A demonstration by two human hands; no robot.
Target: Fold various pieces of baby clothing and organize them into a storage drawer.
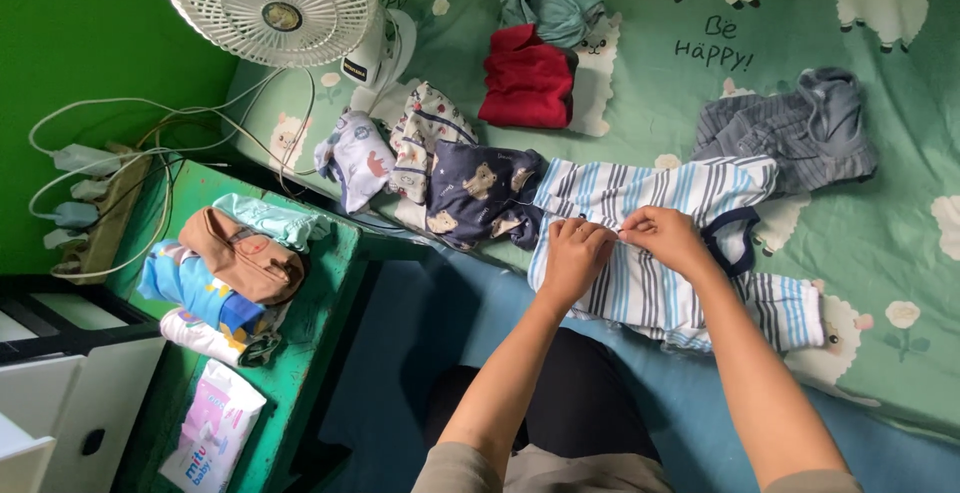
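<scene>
At the centre of the frame, the striped baby garment (655, 253) is spread flat on the green sheep-print bed sheet (880, 243) and pinched at its front by the left hand (577, 253) and right hand (665, 236), both clamped on the cloth, seemingly so that it is kept smooth.

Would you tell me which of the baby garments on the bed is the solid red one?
It is the folded red garment near the head of the bed, just below the teal one. It alone is plain red; the others are striped, printed or grey.
</scene>
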